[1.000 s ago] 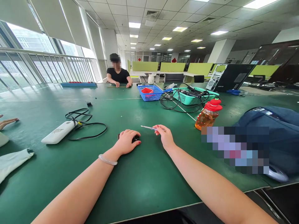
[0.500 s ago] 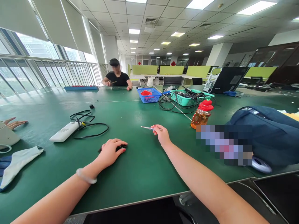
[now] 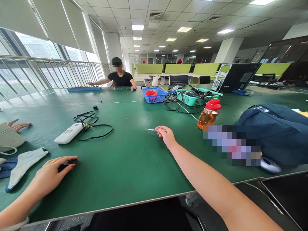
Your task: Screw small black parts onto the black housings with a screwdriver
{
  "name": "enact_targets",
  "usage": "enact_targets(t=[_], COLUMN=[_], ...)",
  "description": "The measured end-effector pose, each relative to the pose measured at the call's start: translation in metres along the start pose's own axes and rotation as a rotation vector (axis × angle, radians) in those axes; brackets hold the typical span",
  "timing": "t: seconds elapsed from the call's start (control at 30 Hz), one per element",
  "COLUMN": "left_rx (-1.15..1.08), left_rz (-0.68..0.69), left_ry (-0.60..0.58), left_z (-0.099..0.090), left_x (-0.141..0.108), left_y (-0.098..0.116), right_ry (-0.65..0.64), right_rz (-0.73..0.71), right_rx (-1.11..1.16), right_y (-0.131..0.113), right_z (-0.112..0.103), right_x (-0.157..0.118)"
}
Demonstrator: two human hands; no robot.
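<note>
My left hand [image 3: 54,171] is closed over a small black object [image 3: 68,164] on the green table [image 3: 115,183], at the lower left. What the black object is cannot be made out. A light blue and white glove [image 3: 26,165] lies just left of that hand. Near the middle of the table, my right hand [image 3: 166,134] pinches a thin screwdriver-like tool [image 3: 151,130]. Its slim tip points left, just above the tabletop. A white power bank [image 3: 69,133] with a black cable [image 3: 96,138] lies between and beyond the hands.
Right of my right hand stand a red-capped bottle [image 3: 209,115] and a dark blue bag [image 3: 276,134]. A blue basket [image 3: 154,98] and a green basket [image 3: 191,100] with cables sit farther back. Another person's hand [image 3: 20,125] rests at left; a person [image 3: 120,78] sits opposite.
My left hand has slid left with the black object, over toward the glove. My right hand stays nearly in place with the tool. The person opposite has stretched an arm toward the blue tray.
</note>
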State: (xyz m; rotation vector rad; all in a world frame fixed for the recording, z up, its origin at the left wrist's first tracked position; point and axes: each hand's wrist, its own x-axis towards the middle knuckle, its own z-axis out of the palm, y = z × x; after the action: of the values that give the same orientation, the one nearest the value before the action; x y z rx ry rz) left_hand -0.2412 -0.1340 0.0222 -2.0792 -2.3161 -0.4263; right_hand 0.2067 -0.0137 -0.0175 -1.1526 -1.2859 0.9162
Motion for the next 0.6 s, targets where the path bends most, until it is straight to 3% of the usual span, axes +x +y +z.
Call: enact_targets(t=[0.13, 0.23, 0.4, 0.6], left_rx=[-0.011, 0.022, 0.148, 0.195], left_rz=[-0.203, -0.226, -0.083, -0.085], left_ry=[0.074, 0.151, 0.203, 0.176], left_z=[-0.029, -0.038, -0.025, -0.015], left_x=[0.0, -0.005, -0.021, -0.03], left_y=[0.013, 0.004, -0.028, -0.02], right_ry=[0.008, -0.001, -0.023, -0.039], right_rz=[-0.006, -0.009, -0.007, -0.004], right_rx=[0.001, 0.004, -0.007, -0.022], right_y=[0.001, 0.001, 0.002, 0.003], right_z=[0.0, 0.0, 0.001, 0.002], right_x=[0.0, 0.0, -0.001, -0.001])
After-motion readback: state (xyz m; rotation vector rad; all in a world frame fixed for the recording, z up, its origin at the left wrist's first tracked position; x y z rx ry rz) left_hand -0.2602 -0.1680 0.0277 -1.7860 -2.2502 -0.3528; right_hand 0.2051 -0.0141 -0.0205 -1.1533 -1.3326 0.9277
